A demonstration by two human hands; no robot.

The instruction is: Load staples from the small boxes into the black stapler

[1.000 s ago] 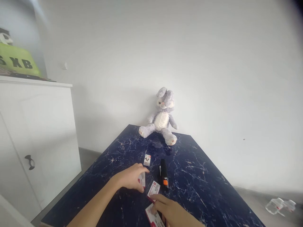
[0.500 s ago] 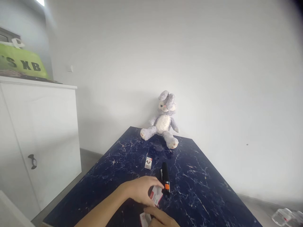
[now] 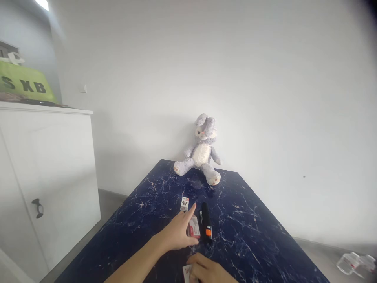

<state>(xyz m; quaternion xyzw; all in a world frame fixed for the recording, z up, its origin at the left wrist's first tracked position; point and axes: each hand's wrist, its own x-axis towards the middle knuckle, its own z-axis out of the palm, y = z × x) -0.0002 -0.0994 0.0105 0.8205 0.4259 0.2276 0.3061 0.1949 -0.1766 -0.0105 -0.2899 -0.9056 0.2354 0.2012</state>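
Observation:
My left hand (image 3: 179,232) is open, with the index finger stretched forward and the thumb apart. Between them lies a small red-and-white box (image 3: 194,228), just left of a black stapler (image 3: 206,220) with an orange patch at its near end. Nearer to me, my right hand (image 3: 207,269) has its fingers curled over another small white box with red print (image 3: 186,273), partly hidden and cut off by the bottom edge. Beyond the left fingertips, a small white box with a dark picture (image 3: 184,204) rests on the table.
A grey plush rabbit (image 3: 203,153) sits at the far end of the dark blue marbled table (image 3: 244,236), against the wall. To the left stands a white cabinet (image 3: 59,157) with a green bag (image 3: 26,82) on top. Clear plastic containers (image 3: 350,262) are on the floor at right.
The red-and-white box has moved forward to the stapler's left side. My left hand has opened its fingers around it. My right hand has shifted slightly right with its box.

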